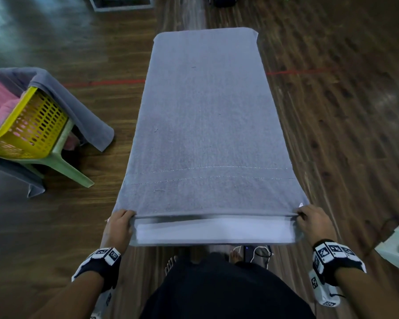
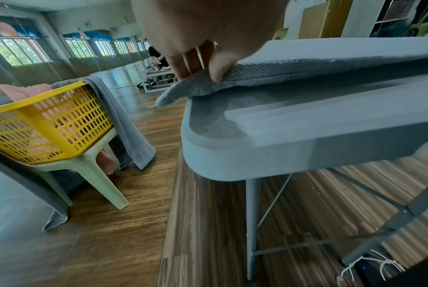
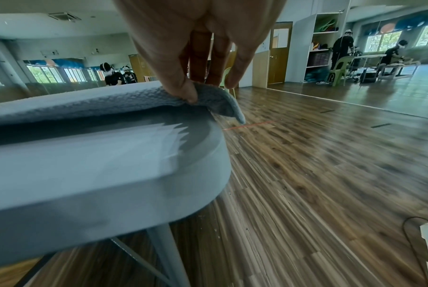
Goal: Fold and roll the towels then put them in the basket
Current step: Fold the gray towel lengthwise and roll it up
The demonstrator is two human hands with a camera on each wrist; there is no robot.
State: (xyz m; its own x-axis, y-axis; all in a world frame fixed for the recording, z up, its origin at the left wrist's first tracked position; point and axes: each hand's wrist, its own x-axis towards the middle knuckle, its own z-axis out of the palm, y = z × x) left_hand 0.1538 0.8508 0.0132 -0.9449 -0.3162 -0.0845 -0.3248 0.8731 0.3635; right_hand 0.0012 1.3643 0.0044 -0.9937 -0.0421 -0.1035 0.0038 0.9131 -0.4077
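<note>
Grey towel (image 1: 207, 125) is lying flat along the pale bench (image 1: 214, 231), covering nearly all of it, while its near edge is being held just above the bare near end of the bench. Left hand (image 1: 119, 226) is pinching the near left corner and right hand (image 1: 314, 223) is pinching the near right corner, thumbs on top. Off to the left, a yellow basket (image 1: 32, 125) is sitting on a green chair (image 1: 65, 160), holding pink towels (image 1: 0, 100), with another grey towel (image 1: 78, 107) hanging over its rim.
</note>
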